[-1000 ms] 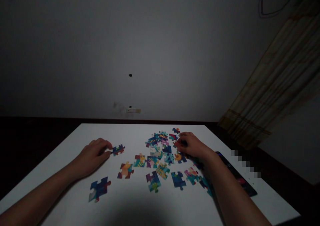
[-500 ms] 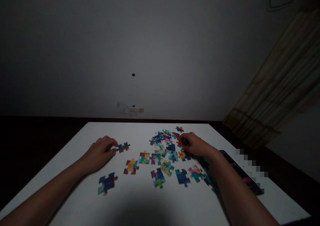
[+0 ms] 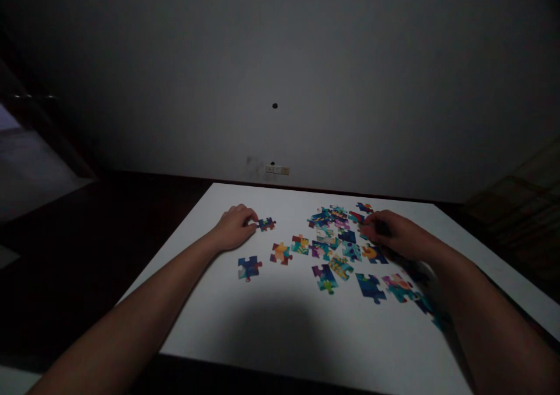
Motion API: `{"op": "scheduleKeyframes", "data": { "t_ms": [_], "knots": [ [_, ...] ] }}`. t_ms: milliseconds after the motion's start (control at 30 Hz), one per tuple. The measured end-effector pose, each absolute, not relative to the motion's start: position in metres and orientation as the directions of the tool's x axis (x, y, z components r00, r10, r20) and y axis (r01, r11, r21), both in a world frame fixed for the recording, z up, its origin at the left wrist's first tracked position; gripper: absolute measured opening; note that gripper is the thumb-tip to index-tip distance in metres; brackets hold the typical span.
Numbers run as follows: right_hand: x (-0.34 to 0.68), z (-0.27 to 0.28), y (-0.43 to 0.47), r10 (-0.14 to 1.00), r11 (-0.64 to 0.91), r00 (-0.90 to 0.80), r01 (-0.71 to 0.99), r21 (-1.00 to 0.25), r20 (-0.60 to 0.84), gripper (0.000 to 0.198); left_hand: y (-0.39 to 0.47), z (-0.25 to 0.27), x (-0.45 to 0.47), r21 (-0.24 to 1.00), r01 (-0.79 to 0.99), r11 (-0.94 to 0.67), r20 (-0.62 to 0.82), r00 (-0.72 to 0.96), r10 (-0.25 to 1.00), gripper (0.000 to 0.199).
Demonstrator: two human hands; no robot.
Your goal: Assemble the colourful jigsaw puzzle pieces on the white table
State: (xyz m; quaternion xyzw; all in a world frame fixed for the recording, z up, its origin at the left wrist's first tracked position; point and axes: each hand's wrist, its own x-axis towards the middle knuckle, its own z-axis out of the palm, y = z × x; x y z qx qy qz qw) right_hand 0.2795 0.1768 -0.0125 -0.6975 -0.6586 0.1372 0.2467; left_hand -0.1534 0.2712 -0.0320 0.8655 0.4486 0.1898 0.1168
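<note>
My left hand (image 3: pixel 237 227) rests on the white table (image 3: pixel 262 331), thumb and fingers closed on the edge of a dark blue and red jigsaw puzzle piece (image 3: pixel 266 224) that lies flat. At the right side of a loose heap of puzzle pieces (image 3: pixel 335 215), my right hand (image 3: pixel 391 233) has its fingers pinched together at a reddish piece, mostly hidden by the fingertips. Nearer to me lie a blue piece (image 3: pixel 249 268), an orange piece (image 3: pixel 280 254), a purple and green piece (image 3: pixel 325 279) and another blue piece (image 3: pixel 370 287).
More pieces, one of them pink and teal (image 3: pixel 399 288), lie beside and partly under my right forearm. Behind the table stands a grey wall with a socket strip (image 3: pixel 277 170). A patterned curtain (image 3: pixel 520 196) hangs at the right.
The view has swung to the left, so the table and both hands appear farther right. Both hands keep nearly the same places among the pieces.
</note>
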Motion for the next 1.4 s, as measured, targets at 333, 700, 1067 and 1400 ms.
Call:
{"op": "scheduleKeyframes", "data": {
  "t_ms": [333,700,1067,1400],
  "knots": [
    [0.189,0.033,0.172,0.974,0.224,-0.158,0.598,-0.770,0.161,0.028,0.258,-0.020,-0.148,0.419,0.654,-0.630,0.375,0.507,0.776,0.022],
    [0.060,-0.017,0.203,0.910,0.258,-0.404,0.374,-0.891,0.094,0.030,0.241,-0.024,-0.142,0.838,0.217,-0.501,0.230,0.692,0.685,0.026],
    [0.089,-0.018,0.190,0.800,0.595,-0.559,0.695,-0.404,0.217,0.037,0.261,-0.035,-0.145,0.842,0.263,-0.472,0.215,0.638,0.739,0.031],
    [0.087,-0.018,0.185,0.838,0.528,-0.516,0.688,-0.499,0.176,0.028,0.256,-0.027,-0.144,0.806,0.321,-0.497,0.187,0.659,0.729,0.036]
  ]
}}
